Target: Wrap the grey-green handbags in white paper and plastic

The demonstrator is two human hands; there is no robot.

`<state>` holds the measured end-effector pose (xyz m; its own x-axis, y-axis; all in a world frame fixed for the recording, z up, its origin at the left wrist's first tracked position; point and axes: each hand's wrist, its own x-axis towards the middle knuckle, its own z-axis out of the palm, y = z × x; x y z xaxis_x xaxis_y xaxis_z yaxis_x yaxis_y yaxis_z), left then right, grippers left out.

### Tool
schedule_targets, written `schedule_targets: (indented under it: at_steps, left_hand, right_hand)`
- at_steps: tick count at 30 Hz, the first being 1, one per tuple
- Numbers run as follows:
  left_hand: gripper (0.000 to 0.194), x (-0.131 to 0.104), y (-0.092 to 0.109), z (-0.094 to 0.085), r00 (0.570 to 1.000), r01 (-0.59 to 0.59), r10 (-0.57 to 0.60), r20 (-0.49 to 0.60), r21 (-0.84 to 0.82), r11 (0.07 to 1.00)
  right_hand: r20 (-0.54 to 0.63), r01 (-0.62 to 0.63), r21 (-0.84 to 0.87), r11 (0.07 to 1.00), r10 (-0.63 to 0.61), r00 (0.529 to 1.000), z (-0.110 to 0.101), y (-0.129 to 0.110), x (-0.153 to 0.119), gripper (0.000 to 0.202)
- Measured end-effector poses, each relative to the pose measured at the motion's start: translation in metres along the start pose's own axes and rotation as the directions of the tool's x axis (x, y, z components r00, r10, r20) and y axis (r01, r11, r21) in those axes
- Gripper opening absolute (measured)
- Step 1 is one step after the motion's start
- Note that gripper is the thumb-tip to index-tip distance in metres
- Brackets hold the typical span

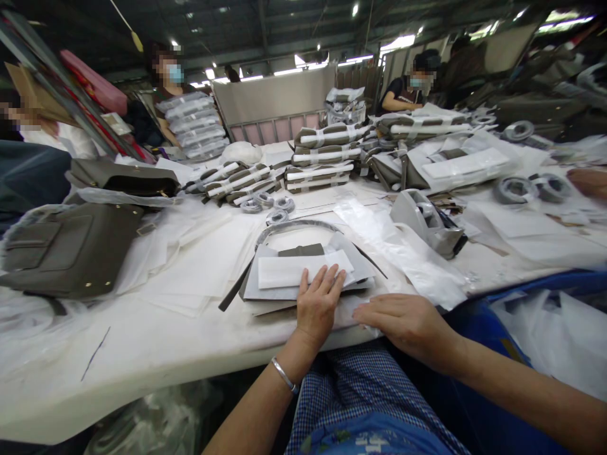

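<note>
A flat grey-brown bag (301, 251) with a wrapped handle arching at its far side lies in front of me, sheets of grey-white paper around it. On top rests a white padded strip (279, 272). My left hand (318, 302) lies on the strip's right end and the paper, its fingers spread, holding nothing. To the right, my right hand (403, 319) is at the table's front edge, fingers together over a bit of clear plastic; whether it grips the plastic is hidden.
A larger dark bag (76, 246) lies at the left. Wrapped bags are stacked (325, 158) beyond, near rolls of tape (516, 189). A tape dispenser (427, 221) stands right of centre. A blue bin (502, 328) holds plastic at the right. People in masks stand across the table.
</note>
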<state>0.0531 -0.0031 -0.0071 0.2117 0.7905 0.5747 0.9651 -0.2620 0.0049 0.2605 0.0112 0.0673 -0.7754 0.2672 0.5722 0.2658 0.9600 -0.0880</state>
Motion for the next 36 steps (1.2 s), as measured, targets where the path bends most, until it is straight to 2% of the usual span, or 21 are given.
schedule_targets:
  at_steps: [4,7,11,15,17,21,25,28,33,36]
  left_hand:
    - [0.042,0.000,0.002,-0.004,1.000,0.001,-0.001,-0.018,0.009,1.000]
    - [0.037,0.000,0.003,-0.006,0.999,-0.005,0.005,-0.047,-0.009,1.000]
    - [0.026,0.001,0.003,-0.007,0.996,0.003,-0.006,-0.094,-0.037,0.999]
    - [0.015,0.003,0.001,-0.008,0.988,0.004,-0.021,-0.151,-0.109,0.994]
    - [0.010,0.004,0.001,-0.009,0.991,0.019,-0.036,-0.130,-0.135,0.991]
    - [0.013,0.004,-0.001,-0.010,0.995,0.035,-0.049,-0.084,-0.156,0.987]
    - [0.034,0.004,-0.002,-0.010,0.998,-0.012,0.004,-0.069,-0.120,0.993]
    - [0.036,0.005,-0.001,-0.011,0.999,-0.034,0.031,-0.036,-0.078,0.996]
    - [0.039,0.007,0.002,-0.010,0.999,-0.032,0.033,-0.018,0.031,0.999]
    - [0.040,0.008,0.002,-0.011,0.999,-0.030,0.031,-0.013,0.039,0.999]
  right_hand:
    - [0.059,-0.023,-0.020,1.000,0.024,0.998,-0.007,0.025,0.032,0.026]
    - [0.085,-0.141,-0.018,0.990,0.142,0.986,-0.001,0.048,0.055,0.023]
    - [0.185,-0.411,0.067,0.909,0.393,0.901,0.016,0.074,0.082,0.011]
    - [0.295,-0.526,0.136,0.839,0.473,0.830,0.035,0.091,0.091,0.008]
    - [0.330,-0.514,0.151,0.844,0.448,0.831,0.044,0.098,0.089,0.005]
    - [0.353,-0.374,0.174,0.911,0.297,0.887,0.058,0.107,0.087,0.004]
    - [0.430,-0.374,0.219,0.901,0.255,0.866,0.063,0.115,0.091,0.004]
    - [0.448,-0.403,0.266,0.876,0.258,0.856,0.067,0.119,0.095,0.009]
    - [0.376,-0.408,0.288,0.867,0.289,0.880,0.071,0.120,0.095,0.011]
    - [0.253,-0.443,0.319,0.838,0.375,0.892,0.057,0.120,0.081,0.017]
